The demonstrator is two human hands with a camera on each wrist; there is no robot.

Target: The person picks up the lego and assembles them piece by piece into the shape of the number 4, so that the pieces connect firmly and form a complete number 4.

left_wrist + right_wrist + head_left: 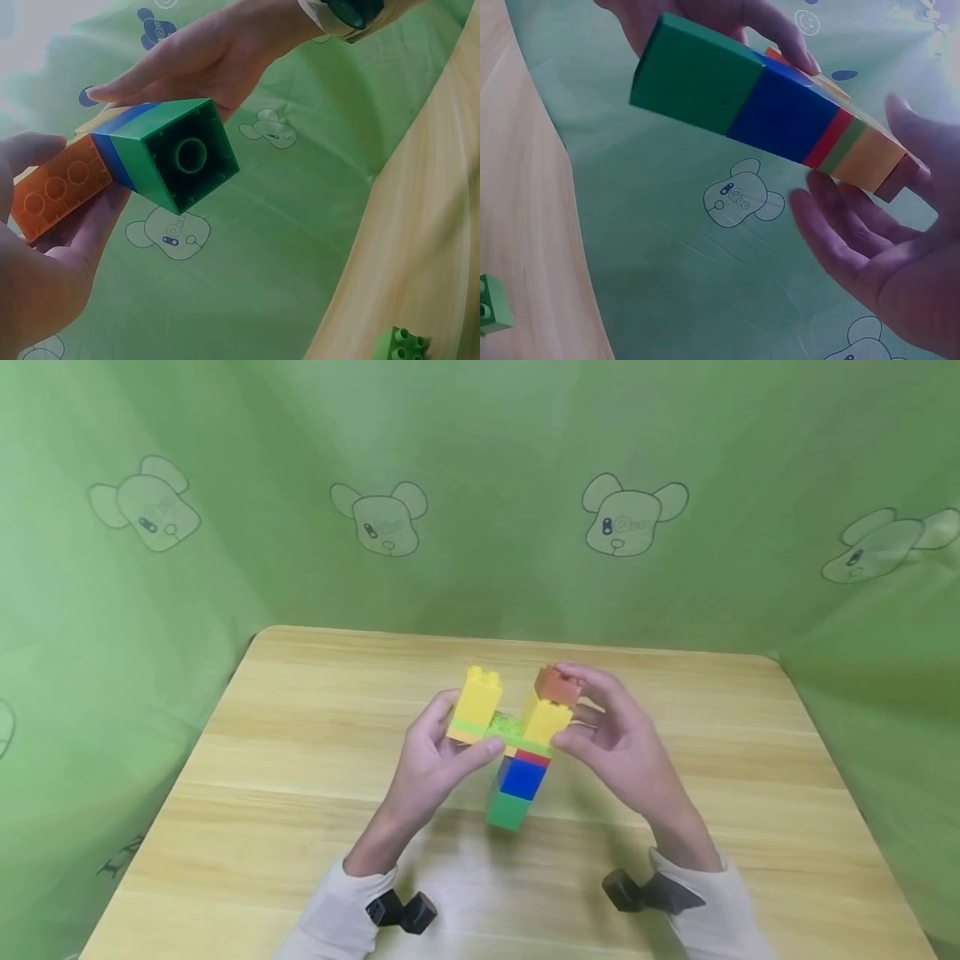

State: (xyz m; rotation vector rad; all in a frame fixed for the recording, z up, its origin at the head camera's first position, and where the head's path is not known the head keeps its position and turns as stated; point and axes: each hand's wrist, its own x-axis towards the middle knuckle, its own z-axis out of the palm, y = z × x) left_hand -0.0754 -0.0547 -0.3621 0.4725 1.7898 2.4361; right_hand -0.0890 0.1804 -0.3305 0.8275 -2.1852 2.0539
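The left hand (431, 764) is gripping one side of the model (517, 775); the right hand (630, 756) is pinching its brown brick (558, 686) and the yellow brick (546, 722) below. The model is hanging between both hands' fingers, above the table (262, 760). Well apart from them, a loose brick (397, 345) is lying; beyond, green cloth (510, 585) is hanging.

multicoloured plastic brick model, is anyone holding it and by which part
The left hand grips the multicoloured plastic brick model by its orange rectangular brick; the right hand holds its upper end, at the reddish-brown plastic brick.
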